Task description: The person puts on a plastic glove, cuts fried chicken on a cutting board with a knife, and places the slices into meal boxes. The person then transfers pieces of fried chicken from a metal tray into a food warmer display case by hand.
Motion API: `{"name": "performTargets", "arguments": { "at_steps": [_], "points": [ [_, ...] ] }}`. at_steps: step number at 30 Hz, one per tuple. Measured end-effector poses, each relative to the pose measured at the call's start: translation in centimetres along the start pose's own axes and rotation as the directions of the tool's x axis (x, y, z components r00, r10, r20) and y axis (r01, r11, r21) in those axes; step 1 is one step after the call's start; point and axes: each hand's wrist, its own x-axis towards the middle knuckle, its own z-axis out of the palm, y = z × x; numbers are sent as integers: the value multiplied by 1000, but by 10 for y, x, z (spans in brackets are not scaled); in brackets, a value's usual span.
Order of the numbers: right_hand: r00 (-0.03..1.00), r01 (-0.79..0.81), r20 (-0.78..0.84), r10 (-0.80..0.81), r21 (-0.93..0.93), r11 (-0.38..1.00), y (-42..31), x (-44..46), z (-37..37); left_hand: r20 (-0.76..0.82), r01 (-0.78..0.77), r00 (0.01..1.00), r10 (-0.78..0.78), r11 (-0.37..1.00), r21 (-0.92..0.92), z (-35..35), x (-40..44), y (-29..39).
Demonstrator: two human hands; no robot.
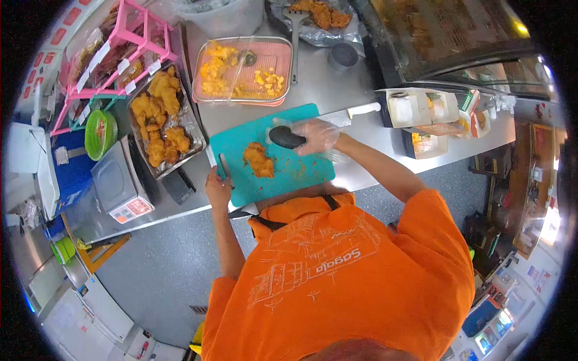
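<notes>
A piece of golden fried chicken [259,160] lies on the teal cutting board [241,191] in front of me, with crumbs about it. My right hand [317,136], in a clear plastic glove, is closed on a smooth black oval object [286,137] just right of the chicken. Whether that object is stone or plastic cannot be made out. At the board's left edge, my left hand [218,188] is closed around the lower end of a narrow, brownish, handle-like object [224,165]. A knife with a white handle [364,109] lies past the board's upper right edge.
A metal tray [196,143] of fried chicken sits left of the board. Beyond it stands a pink-lidded container [244,69] with yellow pieces. Open food boxes [401,109] stand at the right. A spatula [295,45] and a dark cup [344,56] are at the back.
</notes>
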Motion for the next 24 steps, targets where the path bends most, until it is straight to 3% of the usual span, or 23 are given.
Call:
{"name": "performTargets", "arguments": {
  "at_steps": [4, 7, 8, 11, 13, 16, 19, 22, 24],
  "points": [
    [943, -269, 263, 201, 254, 929, -15, -19, -25, -2, 69, 998, -69, 996, -51, -7, -2, 14],
    [974, -177, -40, 224, 487, 855, 1, -38, -8, -8, 75, 997, -75, 995, -68, -8, 2, 16],
    [908, -108, -107, 406, 874, 474, -5, -52, -6, -12, 73, 997, -74, 995, -66, -6, -1, 13],
    [763, -130, -263, 590, 832, 540, 10, -38, -30, 18, 134, 991, -133, 989, -69, -9, -1, 21],
    [680, -432, -281, 678, 593, 679, 4, -23, -70, -1, 94, 996, -94, 993, -66, -7, -2, 19],
    [472, -591, -578, 666, 353, 725, 54, 11, -63, -9, 68, 998, -68, 995, -73, -9, -1, 19],
    [516, -544, -670, 534, 225, 808, 97, 28, -66, -26, -3, 1000, 2, 998, -59, -6, -3, 15],
    [702, -514, -430, 567, 244, 822, 102, 20, -93, -20, -24, 1000, 23, 998, -60, -4, -9, 14],
    [731, -402, -513, 450, 210, 891, 130, -1, -83, -18, 9, 1000, -10, 998, -58, -1, -10, 9]
  ]
}}
